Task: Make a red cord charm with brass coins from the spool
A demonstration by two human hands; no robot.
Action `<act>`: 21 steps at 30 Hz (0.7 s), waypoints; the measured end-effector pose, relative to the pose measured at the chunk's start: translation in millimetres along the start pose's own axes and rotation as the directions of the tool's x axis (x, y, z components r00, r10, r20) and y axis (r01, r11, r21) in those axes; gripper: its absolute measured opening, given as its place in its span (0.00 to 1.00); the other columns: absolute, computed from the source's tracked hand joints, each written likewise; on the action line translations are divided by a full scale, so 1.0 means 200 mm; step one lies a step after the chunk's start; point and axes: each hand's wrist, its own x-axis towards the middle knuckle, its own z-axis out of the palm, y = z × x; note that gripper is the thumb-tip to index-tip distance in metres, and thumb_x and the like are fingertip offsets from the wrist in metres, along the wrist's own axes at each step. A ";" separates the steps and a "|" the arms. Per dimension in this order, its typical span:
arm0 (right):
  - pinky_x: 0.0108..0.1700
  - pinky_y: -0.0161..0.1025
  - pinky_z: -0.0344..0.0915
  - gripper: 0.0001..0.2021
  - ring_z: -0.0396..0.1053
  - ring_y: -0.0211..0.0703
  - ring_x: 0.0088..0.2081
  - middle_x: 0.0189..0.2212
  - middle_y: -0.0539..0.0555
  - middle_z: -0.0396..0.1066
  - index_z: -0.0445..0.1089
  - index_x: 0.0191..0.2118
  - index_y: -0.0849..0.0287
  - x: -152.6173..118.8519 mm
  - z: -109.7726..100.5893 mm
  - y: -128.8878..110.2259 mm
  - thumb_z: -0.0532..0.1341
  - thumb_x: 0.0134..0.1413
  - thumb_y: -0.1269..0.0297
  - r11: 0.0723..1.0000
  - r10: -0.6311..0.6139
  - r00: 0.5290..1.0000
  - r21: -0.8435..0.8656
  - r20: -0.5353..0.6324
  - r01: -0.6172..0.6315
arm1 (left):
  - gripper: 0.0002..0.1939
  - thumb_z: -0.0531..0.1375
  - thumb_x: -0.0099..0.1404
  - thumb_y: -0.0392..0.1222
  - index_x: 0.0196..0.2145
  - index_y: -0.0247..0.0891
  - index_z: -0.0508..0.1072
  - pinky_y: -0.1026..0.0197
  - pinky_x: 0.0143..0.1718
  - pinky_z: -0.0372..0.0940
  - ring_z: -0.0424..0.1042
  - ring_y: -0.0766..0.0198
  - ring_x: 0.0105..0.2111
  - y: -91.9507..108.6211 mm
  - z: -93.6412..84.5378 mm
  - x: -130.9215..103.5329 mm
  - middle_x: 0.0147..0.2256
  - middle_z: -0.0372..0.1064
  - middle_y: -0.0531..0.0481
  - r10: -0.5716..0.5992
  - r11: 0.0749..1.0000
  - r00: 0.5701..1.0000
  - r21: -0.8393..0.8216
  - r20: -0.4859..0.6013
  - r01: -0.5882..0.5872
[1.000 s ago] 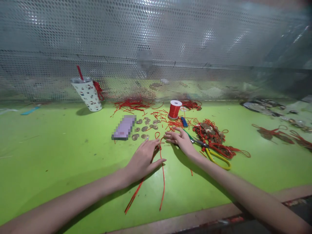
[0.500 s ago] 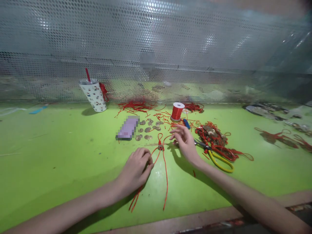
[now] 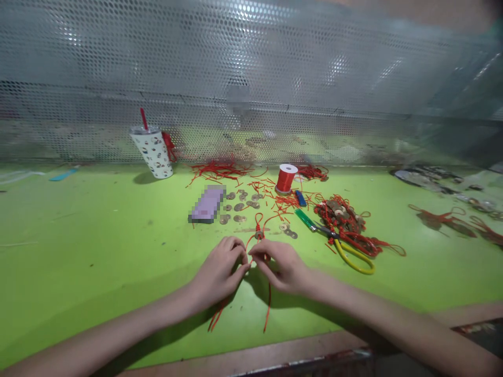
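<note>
A red cord with a looped knot at its top and a bronze-coloured coin tied below it lies on the green table in front of me. My left hand pinches one strand of this cord, its fingers closed. My right hand has its thumb and fingertips drawn together right beside the left fingertips, over the cord; what they hold is hidden. Red cord ends hang out below both hands. A few loose coins lie beyond my right hand.
Behind lie more coins, a purple phone-like slab, a red cord spool and red scraps. To the right are a green-handled tool, yellow-handled scissors and a coin-and-cord pile. A tumbler stands back left.
My right hand has moved left and nearer, from beside the loose coins to my left fingertips, uncovering those coins and the green-handled tool. My left hand stays on the cord.
</note>
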 end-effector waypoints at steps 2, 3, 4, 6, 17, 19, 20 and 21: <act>0.32 0.37 0.65 0.06 0.68 0.41 0.30 0.30 0.54 0.73 0.66 0.43 0.59 0.00 0.02 -0.03 0.55 0.63 0.71 0.994 -0.095 0.993 -0.057 0.064 0.099 | 0.06 0.55 0.68 0.40 0.33 0.39 0.69 0.50 0.47 0.65 0.67 0.55 0.43 0.00 -0.01 0.02 0.40 0.68 0.45 -0.025 0.994 1.000 -0.107 -0.016 0.023; 0.31 0.37 0.64 0.05 0.67 0.40 0.29 0.29 0.54 0.73 0.66 0.41 0.58 -0.01 0.03 -0.05 0.54 0.64 0.71 0.984 -0.145 0.983 -0.086 0.109 0.155 | 0.07 0.55 0.68 0.41 0.32 0.39 0.69 0.51 0.46 0.66 0.68 0.56 0.42 0.00 -0.02 0.03 0.38 0.68 0.46 -0.056 0.985 0.998 -0.164 -0.023 0.052; 0.30 0.37 0.62 0.05 0.66 0.40 0.28 0.27 0.53 0.72 0.66 0.39 0.58 -0.01 0.04 -0.07 0.53 0.64 0.70 0.972 -0.190 0.970 -0.113 0.154 0.208 | 0.08 0.55 0.68 0.42 0.32 0.39 0.69 0.53 0.43 0.66 0.68 0.57 0.39 0.01 -0.03 0.04 0.36 0.69 0.47 -0.094 0.971 0.995 -0.221 -0.026 0.086; 0.29 0.38 0.61 0.08 0.64 0.41 0.26 0.25 0.53 0.71 0.66 0.35 0.58 -0.01 0.07 -0.10 0.52 0.66 0.68 0.953 -0.219 0.949 -0.159 0.228 0.258 | 0.09 0.55 0.69 0.44 0.32 0.39 0.68 0.56 0.37 0.66 0.69 0.60 0.33 0.01 -0.04 0.06 0.30 0.68 0.50 -0.169 0.931 0.986 -0.331 -0.009 0.156; 0.32 0.38 0.59 0.12 0.62 0.40 0.28 0.31 0.56 0.71 0.68 0.34 0.61 0.05 0.07 -0.15 0.53 0.68 0.64 0.983 0.152 0.906 -0.160 0.395 -0.095 | 0.10 0.58 0.65 0.46 0.34 0.37 0.69 0.60 0.32 0.62 0.68 0.62 0.29 -0.03 -0.07 0.10 0.27 0.68 0.52 -0.275 0.878 0.961 -0.416 -0.036 0.236; 0.31 0.38 0.57 0.14 0.60 0.39 0.27 0.29 0.54 0.69 0.68 0.30 0.60 0.04 0.03 -0.16 0.54 0.68 0.63 0.979 0.181 0.894 -0.159 0.410 -0.126 | 0.10 0.58 0.65 0.47 0.35 0.36 0.70 0.60 0.31 0.62 0.68 0.62 0.29 -0.04 -0.08 0.09 0.27 0.69 0.52 -0.262 0.887 0.965 -0.399 -0.019 0.233; 0.30 0.38 0.56 0.15 0.59 0.38 0.26 0.28 0.53 0.69 0.68 0.28 0.60 0.03 0.01 -0.16 0.55 0.68 0.62 0.976 0.197 0.890 -0.166 0.412 -0.139 | 0.10 0.57 0.66 0.47 0.35 0.36 0.70 0.60 0.31 0.62 0.68 0.63 0.28 -0.05 -0.08 0.09 0.27 0.69 0.52 -0.253 0.891 0.968 -0.390 -0.005 0.231; 0.30 0.38 0.55 0.16 0.58 0.37 0.25 0.26 0.52 0.68 0.67 0.27 0.60 0.02 -0.01 -0.16 0.56 0.67 0.62 0.973 0.212 0.886 -0.178 0.413 -0.150 | 0.10 0.57 0.66 0.47 0.36 0.36 0.70 0.60 0.31 0.62 0.68 0.63 0.28 -0.05 -0.08 0.08 0.27 0.69 0.52 -0.244 0.895 0.970 -0.382 0.009 0.229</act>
